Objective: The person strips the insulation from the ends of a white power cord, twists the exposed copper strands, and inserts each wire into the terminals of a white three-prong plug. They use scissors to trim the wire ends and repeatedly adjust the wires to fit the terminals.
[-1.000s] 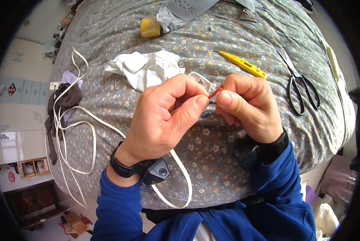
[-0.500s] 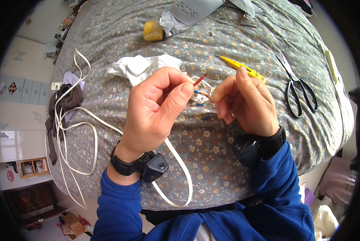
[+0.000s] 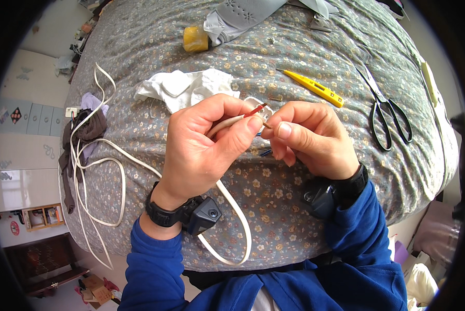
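Pinched in my left hand point(image 3: 204, 145) is the end of a white electrical cable point(image 3: 226, 124), its fingers closed around it. A red insulated wire point(image 3: 256, 110) sticks out past the thumb, pointing up and right. Bare copper strands point(image 3: 267, 125) of the other wire run from the left fingertips to my right hand point(image 3: 318, 136), whose thumb and forefinger are closed on them. Partly hidden behind the fingers lies a white plastic fitting point(image 3: 253, 100). Small blue bits point(image 3: 265, 153) rest on the bed just below.
A yellow pen-shaped tool point(image 3: 313, 87) and black-handled scissors point(image 3: 387, 111) lie to the right on the flowered bedspread point(image 3: 274, 207). Beyond my hands are a white cloth point(image 3: 185, 87), a yellow roll point(image 3: 195, 40) and a grey perforated item point(image 3: 243, 14). Cable loops point(image 3: 123, 181) spread left.
My right hand has moved slightly left, nearer the left fingertips, its thumb now pressed against the forefinger. The left hand has turned and lowered a little, so the white cable end shows.
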The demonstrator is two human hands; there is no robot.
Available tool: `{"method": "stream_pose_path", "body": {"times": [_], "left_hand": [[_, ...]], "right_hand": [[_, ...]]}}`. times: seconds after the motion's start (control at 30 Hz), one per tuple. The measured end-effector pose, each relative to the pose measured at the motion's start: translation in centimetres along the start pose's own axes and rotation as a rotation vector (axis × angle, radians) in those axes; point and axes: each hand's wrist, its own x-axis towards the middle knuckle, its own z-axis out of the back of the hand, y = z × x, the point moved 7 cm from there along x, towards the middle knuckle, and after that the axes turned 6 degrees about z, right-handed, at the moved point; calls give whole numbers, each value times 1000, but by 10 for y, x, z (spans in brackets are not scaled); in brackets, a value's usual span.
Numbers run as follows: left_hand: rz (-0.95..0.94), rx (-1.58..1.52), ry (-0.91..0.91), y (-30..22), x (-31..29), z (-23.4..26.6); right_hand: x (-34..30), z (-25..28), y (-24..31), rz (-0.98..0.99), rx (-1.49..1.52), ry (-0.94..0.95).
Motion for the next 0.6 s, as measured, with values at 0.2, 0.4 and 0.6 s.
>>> {"method": "stream_pose_path", "body": {"times": [0.2,0.4,0.6], "left_hand": [[-25,92,-15,-2,0,0],[95,-113,14,3,-2,-7],[60,-69,-27,0,-2,-4]], "right_hand": [[-2,-3,17,276,-314,-122],[-17,-24,51,923,-1073,-244],[1,0,9,206,-185,-121]]}}
